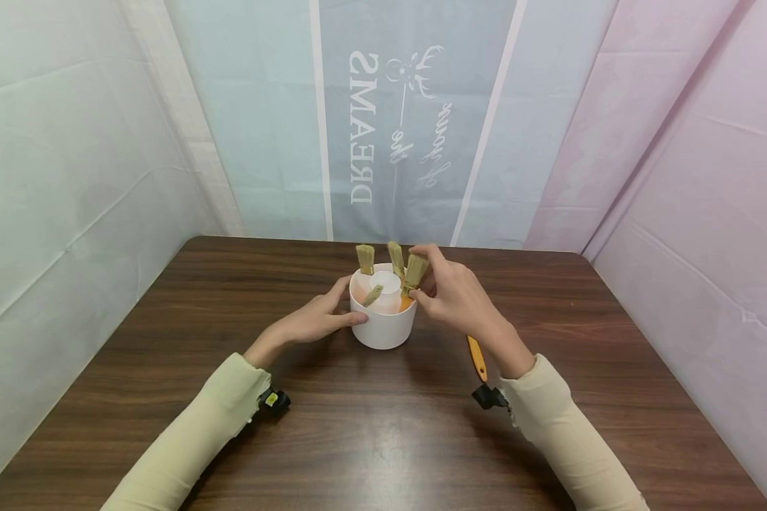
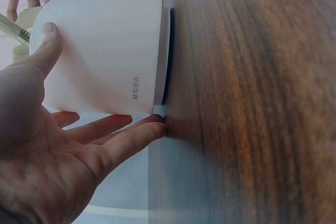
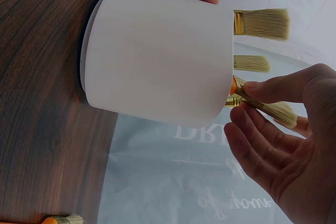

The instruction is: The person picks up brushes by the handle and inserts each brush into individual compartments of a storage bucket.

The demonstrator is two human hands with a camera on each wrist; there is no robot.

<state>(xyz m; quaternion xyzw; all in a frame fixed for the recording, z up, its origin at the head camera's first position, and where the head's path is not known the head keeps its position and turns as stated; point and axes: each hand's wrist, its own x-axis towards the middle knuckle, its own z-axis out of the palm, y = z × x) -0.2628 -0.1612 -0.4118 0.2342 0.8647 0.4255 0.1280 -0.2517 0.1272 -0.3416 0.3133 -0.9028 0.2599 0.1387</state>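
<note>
A round white pen holder [image 1: 383, 332], with an inner round cup in its middle, stands on the table. My left hand [image 1: 313, 318] holds its left side, thumb on the front near the rim and fingers spread along the wall. At the right rim, my right hand [image 1: 457, 297] pinches a paintbrush [image 3: 268, 107] between thumb and fingers near the base of its bristles. That brush stands bristles up, its orange handle down inside the holder. Three more paintbrushes lean in the compartments: one at the back left [image 1: 365, 258], one at the back [image 1: 395, 258], one at the front [image 1: 372, 296].
Another paintbrush lies on the table to the right of the holder, its orange handle [image 1: 476, 358] partly hidden under my right wrist. The dark wooden table [image 1: 383, 440] ends at a printed cloth backdrop [image 1: 409, 142]. Cloth walls hang at both sides.
</note>
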